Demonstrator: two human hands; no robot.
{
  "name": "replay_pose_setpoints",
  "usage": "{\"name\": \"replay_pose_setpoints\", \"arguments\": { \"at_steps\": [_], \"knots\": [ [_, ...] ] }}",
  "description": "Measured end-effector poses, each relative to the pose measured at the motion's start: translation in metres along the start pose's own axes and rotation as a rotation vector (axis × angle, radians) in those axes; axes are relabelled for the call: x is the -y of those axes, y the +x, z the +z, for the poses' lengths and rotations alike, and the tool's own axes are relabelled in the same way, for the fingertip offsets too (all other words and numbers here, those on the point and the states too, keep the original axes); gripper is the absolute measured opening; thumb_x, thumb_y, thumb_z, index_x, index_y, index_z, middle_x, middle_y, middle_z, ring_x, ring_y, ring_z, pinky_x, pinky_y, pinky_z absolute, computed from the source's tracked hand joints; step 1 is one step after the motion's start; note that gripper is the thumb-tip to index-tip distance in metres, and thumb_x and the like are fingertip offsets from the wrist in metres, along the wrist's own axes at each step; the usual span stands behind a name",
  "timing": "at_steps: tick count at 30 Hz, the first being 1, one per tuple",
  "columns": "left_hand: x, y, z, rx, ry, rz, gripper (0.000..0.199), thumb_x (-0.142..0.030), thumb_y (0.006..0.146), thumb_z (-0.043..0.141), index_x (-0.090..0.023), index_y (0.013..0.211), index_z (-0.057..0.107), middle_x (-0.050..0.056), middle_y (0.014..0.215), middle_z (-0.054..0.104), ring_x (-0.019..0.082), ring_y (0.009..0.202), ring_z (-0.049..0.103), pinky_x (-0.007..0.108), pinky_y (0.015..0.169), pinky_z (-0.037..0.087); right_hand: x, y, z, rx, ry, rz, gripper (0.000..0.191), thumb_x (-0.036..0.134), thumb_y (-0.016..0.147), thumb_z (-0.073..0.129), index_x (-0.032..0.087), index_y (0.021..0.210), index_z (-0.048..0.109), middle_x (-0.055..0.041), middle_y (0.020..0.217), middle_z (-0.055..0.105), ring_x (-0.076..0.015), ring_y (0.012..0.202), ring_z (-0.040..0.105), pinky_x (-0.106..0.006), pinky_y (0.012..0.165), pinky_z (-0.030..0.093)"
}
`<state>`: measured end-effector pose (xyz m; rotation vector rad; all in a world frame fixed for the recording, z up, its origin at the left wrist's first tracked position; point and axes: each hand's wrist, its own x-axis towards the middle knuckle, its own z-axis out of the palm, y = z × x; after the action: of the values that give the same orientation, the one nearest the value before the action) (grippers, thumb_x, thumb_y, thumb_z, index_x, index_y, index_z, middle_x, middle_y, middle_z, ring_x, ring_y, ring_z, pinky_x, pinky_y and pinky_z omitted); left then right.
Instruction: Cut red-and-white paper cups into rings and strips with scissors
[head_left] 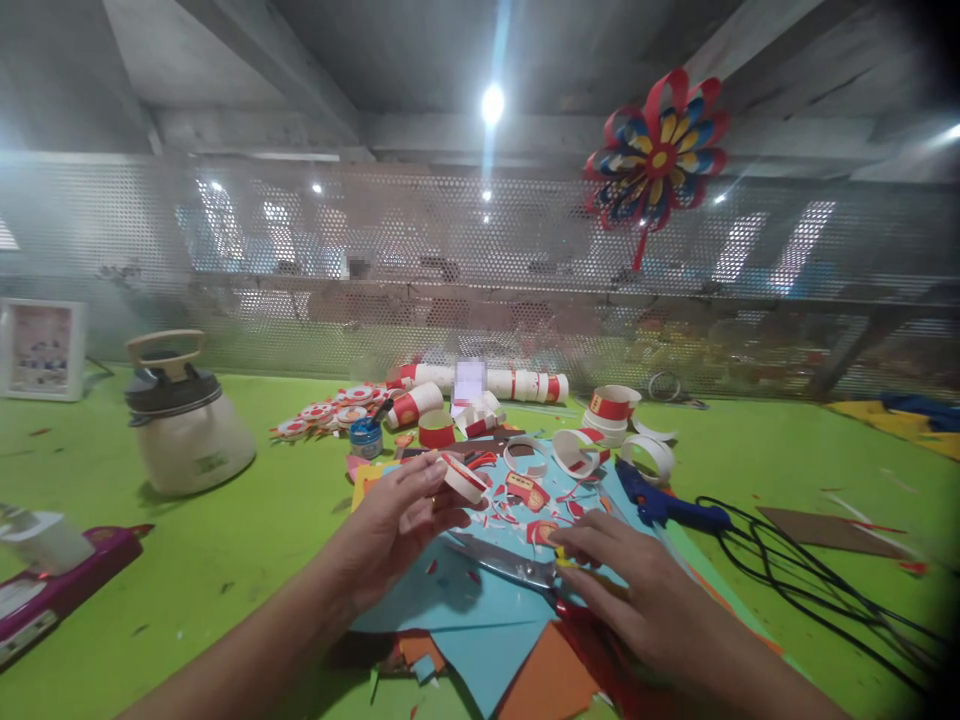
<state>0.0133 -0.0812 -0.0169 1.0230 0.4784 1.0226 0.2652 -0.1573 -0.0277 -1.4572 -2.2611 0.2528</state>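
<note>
In my left hand (397, 525) is the cut-off bottom of a paper cup (463, 480), white with a red edge, pinched between thumb and fingers. My right hand (626, 575) is over the handle end of a pair of scissors (514, 563), its fingers stretched out and apart. Whether those fingers touch the scissors I cannot tell. The steel blades point left over light blue paper (416, 597). Red and white paper scraps (527, 490) are strewn between the hands. Cut cup rings (577, 453) lie just beyond them.
Right of the paper lies a blue glue gun (671, 505) with a looping black cable (795, 590). Stacked paper cups (517, 384), a blue paint jar (366, 438) and paper flowers (322, 412) are farther back. At left stand a large bottle (191, 440) and a purple power strip (71, 590).
</note>
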Motion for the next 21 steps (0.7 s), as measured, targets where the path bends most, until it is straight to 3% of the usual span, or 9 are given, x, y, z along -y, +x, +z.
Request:
{"name": "replay_pose_setpoints", "arguments": {
  "at_steps": [5,14,21],
  "knots": [
    [-0.001,-0.003,0.005,0.016,0.03,-0.009,0.024,-0.032,0.086,0.063,-0.012,0.098,0.066,0.013,0.096,0.07,0.022,0.09,0.067,0.03,0.081,0.05,0.003,0.001,0.005,-0.071,0.058,-0.005,0.018,0.023,0.096,0.046,0.021,0.103,0.063,-0.0058,0.097,0.065,-0.0202,0.09,0.06,-0.037,0.081,0.047],
    [-0.002,-0.004,0.012,-0.002,0.032,-0.041,0.02,-0.029,0.083,0.067,-0.014,0.095,0.063,0.011,0.094,0.072,0.023,0.092,0.068,0.031,0.08,0.051,0.01,0.004,0.006,-0.186,0.231,-0.005,0.019,0.025,0.094,0.049,0.02,0.091,0.067,-0.0024,0.09,0.071,-0.0168,0.083,0.063,-0.031,0.077,0.048],
    [0.005,-0.006,0.016,-0.055,0.057,-0.042,0.037,-0.027,0.078,0.073,-0.013,0.109,0.059,0.011,0.092,0.072,0.023,0.088,0.068,0.036,0.082,0.052,0.037,0.012,-0.009,-0.211,0.31,0.045,0.018,0.026,0.091,0.053,0.019,0.09,0.07,-0.0038,0.09,0.071,-0.0183,0.082,0.063,-0.032,0.075,0.048]
  ]
}}
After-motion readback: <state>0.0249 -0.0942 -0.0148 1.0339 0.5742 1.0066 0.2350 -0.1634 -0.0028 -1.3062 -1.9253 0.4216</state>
